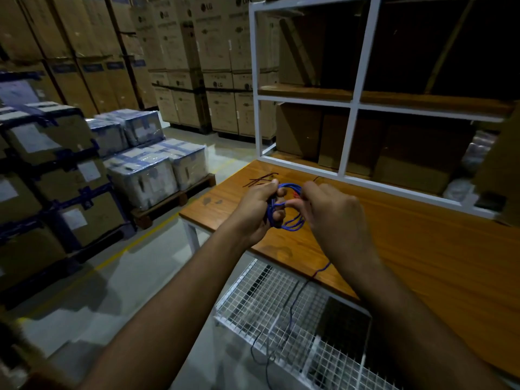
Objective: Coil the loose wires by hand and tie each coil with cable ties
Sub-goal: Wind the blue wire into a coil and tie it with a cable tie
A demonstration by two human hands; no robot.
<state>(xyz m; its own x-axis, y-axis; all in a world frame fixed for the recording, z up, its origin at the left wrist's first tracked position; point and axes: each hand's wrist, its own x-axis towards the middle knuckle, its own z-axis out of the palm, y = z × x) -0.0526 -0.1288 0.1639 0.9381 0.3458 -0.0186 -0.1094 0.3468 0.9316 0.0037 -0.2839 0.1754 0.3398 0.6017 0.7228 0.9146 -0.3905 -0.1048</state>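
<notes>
A blue wire coil (291, 225) of several loops hangs between both hands above the left end of the wooden table (422, 249). My left hand (257, 211) grips the coil's left side, fingers curled through the loops. My right hand (334, 215) pinches the coil's right side, where a small red piece shows at its fingers. A loose tail of blue wire (322, 270) trails from under my right wrist over the table's front edge and down. Several dark cable ties (260, 179) lie on the table just beyond my left hand.
A white metal shelf frame (354, 88) stands on the table's far side, with cardboard boxes behind it. A white wire-mesh rack (281, 311) sits below the table's front edge. Stacked cartons and wrapped pallets (149, 164) fill the floor at left.
</notes>
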